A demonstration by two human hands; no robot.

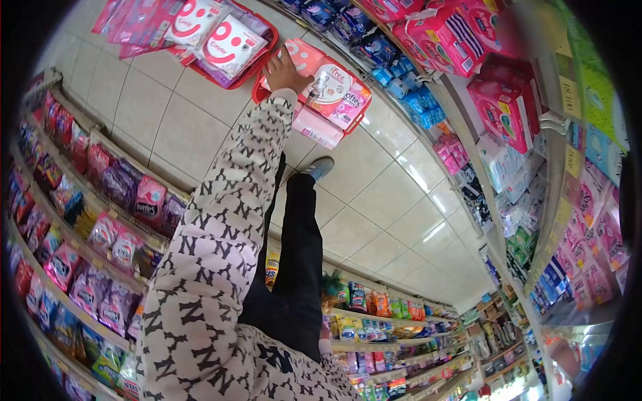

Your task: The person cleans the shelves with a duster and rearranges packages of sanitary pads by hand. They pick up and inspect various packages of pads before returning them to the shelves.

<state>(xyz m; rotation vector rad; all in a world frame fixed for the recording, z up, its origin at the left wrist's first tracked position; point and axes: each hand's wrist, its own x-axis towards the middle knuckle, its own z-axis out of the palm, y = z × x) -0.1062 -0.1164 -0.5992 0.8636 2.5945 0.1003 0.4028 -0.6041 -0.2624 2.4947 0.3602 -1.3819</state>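
Note:
My left hand (pixel 287 72), in a pale sleeve with dark letters, reaches forward and down. Its fingers are spread over a coral pack (pixel 304 55) at the left of a red basket (pixel 367 110). The same basket holds a white-and-pink pack marked "free" (pixel 330 85), a pink Softex pack (pixel 352 109) and a pale pink pack (pixel 317 128) at its near side. What looks like my right hand (pixel 326 329) shows low beside my body, below the dark trousers; its fingers are too small and hidden to read.
A second red basket (pixel 273 33) with white smiley packs (pixel 234 45) stands to the left on the tiled floor (pixel 374 200). Stocked shelves (pixel 87 240) curve along the left, and more (pixel 535 154) line the right. My shoe (pixel 319 168) is near the baskets.

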